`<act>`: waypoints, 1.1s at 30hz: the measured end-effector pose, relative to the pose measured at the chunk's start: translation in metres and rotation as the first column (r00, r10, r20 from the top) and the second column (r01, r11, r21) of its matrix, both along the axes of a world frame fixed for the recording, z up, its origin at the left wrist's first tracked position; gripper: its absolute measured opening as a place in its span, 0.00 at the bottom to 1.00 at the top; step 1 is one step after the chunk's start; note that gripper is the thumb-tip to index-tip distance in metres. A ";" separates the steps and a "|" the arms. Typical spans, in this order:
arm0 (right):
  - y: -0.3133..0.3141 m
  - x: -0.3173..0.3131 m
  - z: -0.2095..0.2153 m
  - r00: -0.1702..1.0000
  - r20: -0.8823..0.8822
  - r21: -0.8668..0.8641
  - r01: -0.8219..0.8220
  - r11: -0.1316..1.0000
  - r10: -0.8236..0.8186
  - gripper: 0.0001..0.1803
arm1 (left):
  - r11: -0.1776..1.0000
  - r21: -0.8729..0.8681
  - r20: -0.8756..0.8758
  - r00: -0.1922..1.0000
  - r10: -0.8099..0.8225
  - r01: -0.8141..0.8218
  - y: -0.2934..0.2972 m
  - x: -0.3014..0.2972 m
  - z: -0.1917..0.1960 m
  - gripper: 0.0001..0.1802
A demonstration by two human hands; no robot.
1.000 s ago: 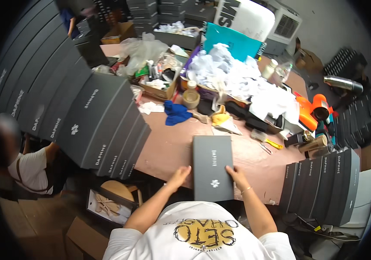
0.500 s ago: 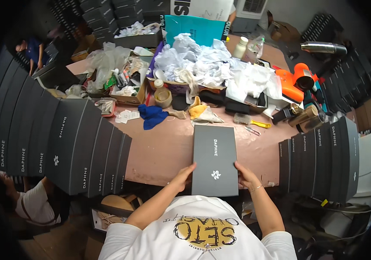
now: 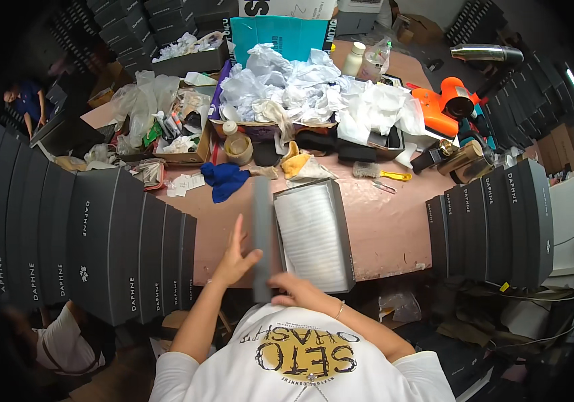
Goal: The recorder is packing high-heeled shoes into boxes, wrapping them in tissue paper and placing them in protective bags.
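Observation:
A dark grey shoebox [image 3: 342, 231] stands uncovered in front of me, with white, lined-looking wrapping [image 3: 310, 234] filling its top. Its grey lid [image 3: 262, 234] is tipped up on edge along the box's left side, blurred by motion. My left hand [image 3: 233, 261] is at the lid's left face, its fingers extended and its thumb over the lid's edge. At the lid's near end, my right hand [image 3: 297, 289] has bent fingers against it. What lies under the wrapping is hidden.
Dark shoeboxes stand in rows at left [image 3: 102, 241] and right [image 3: 521, 221]. Behind are a blue cloth [image 3: 225, 181], a yellow-handled brush [image 3: 377, 172], a heap of white paper [image 3: 287, 84] and an orange heat-gun-like tool [image 3: 442, 110]. Another person [image 3: 27, 104] is at far left.
The lid has come off the shoebox and swung up on edge to the left. Both hands have moved left with it, exposing the white wrapping.

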State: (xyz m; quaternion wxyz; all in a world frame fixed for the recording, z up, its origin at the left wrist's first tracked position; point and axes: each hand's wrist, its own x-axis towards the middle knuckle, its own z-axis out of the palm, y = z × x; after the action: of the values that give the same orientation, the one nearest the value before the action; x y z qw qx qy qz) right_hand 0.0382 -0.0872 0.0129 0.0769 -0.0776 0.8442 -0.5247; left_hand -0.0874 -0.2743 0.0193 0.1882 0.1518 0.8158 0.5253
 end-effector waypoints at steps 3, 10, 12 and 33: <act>0.014 0.000 0.011 0.985 -0.122 0.378 -0.065 0.924 0.120 0.40 | 0.988 -0.131 -0.130 0.989 0.065 -0.082 -0.005 -0.003 -0.013 0.53; 0.142 0.022 -0.053 0.983 -0.062 0.478 0.180 0.860 -0.171 0.18 | 0.879 -0.429 -0.458 0.889 -0.014 -0.207 -0.060 -0.002 -0.020 0.27; 0.145 0.027 -0.031 0.979 -0.021 0.307 0.200 0.931 -0.203 0.13 | 0.983 -0.181 -0.195 0.978 -0.073 0.037 -0.014 0.027 -0.003 0.19; 0.110 -0.068 -0.041 0.985 -0.054 0.554 -0.107 0.826 0.164 0.49 | 0.990 0.048 -0.192 0.972 0.136 -0.130 0.113 0.114 -0.057 0.36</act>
State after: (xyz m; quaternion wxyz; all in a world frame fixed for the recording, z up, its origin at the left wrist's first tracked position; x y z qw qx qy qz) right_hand -0.0300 0.0226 -0.0286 0.0908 -0.1379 0.9542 -0.2494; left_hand 0.0268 -0.1617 -0.0381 0.0690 0.1509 0.8293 0.5336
